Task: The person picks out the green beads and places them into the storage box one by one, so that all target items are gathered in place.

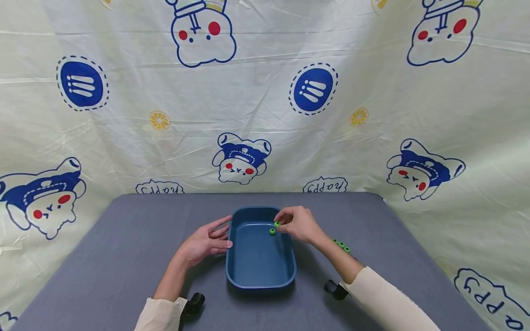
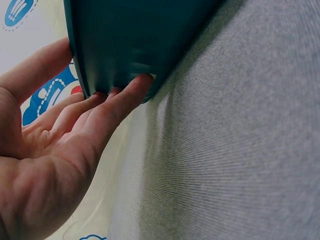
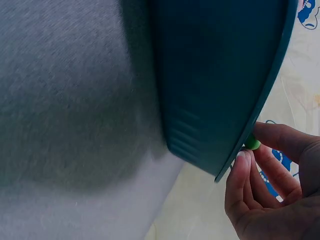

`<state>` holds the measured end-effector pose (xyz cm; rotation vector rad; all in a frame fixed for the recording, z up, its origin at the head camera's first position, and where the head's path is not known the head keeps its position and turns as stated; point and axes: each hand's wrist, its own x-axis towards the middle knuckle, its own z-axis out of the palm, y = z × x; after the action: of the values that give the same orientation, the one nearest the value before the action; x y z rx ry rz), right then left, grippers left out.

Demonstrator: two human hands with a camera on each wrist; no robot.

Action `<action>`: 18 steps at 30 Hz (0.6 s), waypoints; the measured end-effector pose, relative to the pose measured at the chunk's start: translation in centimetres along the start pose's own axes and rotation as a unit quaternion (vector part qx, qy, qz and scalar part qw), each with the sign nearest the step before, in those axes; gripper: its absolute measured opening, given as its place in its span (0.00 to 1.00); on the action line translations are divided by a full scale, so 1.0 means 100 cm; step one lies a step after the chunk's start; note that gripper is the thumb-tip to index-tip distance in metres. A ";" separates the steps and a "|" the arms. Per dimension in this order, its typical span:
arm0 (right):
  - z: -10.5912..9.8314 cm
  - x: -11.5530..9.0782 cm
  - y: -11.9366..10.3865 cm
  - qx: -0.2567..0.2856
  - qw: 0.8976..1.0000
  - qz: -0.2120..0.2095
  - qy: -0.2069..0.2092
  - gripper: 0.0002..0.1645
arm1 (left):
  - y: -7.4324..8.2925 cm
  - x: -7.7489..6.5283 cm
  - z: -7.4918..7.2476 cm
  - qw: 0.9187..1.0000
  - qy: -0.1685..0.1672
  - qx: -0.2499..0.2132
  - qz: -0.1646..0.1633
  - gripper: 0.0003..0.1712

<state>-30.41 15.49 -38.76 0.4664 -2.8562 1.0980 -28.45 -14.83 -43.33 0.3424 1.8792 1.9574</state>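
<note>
The pale printed cloth (image 1: 256,108) fills most of my head view, its upside-down cartoon bears (image 1: 244,171) set among blue round badges (image 1: 82,83) and orange slices (image 1: 159,120); outlined bubbles on it carry the word "happy" (image 1: 325,185). In front of it spreads the grey bench (image 1: 145,243), and in the middle of that sits my deep blue tray (image 1: 261,264), upright.

My cream sleeves (image 1: 389,303) come in from the near side, forearms angled inward, so my hands are apart, on opposite sides of the tray. My left hand (image 1: 207,240) is turned palm toward the tray, fingers nearly straight and spread against its outer left wall, thumb at the rim. My right hand (image 1: 299,225) bends over the far right part of the rim, fingertips drawn together to pinch a green bead (image 1: 277,225).

A black device (image 1: 194,304) sits by my left cuff, another by my right.

Smallest are the beads: the pinched one above the tray, a second bead (image 1: 272,231) inside it just beside my fingertips, and a short row of green beads (image 1: 341,245) on the bench, partly hidden by my right forearm.
</note>
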 end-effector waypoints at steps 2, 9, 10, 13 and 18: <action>0.003 0.000 -0.002 0.004 1.000 0.002 0.000 0.07 | 0.000 0.000 0.000 1.000 0.002 -0.001 -0.003 0.47; 0.008 0.001 -0.003 0.023 1.000 0.007 -0.001 0.06 | 0.001 0.000 0.001 1.000 0.000 -0.002 -0.002 0.45; 0.009 0.001 -0.002 0.025 1.000 0.008 0.000 0.06 | 0.001 0.000 0.001 1.000 -0.001 -0.001 -0.001 0.45; 0.010 0.001 -0.001 0.028 1.000 0.010 0.003 0.06 | 0.001 0.000 0.000 1.000 0.000 0.001 0.000 0.46; 0.011 -0.001 -0.001 0.032 0.999 0.010 0.001 0.06 | 0.000 0.000 0.000 1.000 -0.003 -0.002 -0.001 0.46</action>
<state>-30.22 14.70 -39.59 0.4407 -2.8383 1.1951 -28.48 -14.80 -43.35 0.3446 1.8722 1.9568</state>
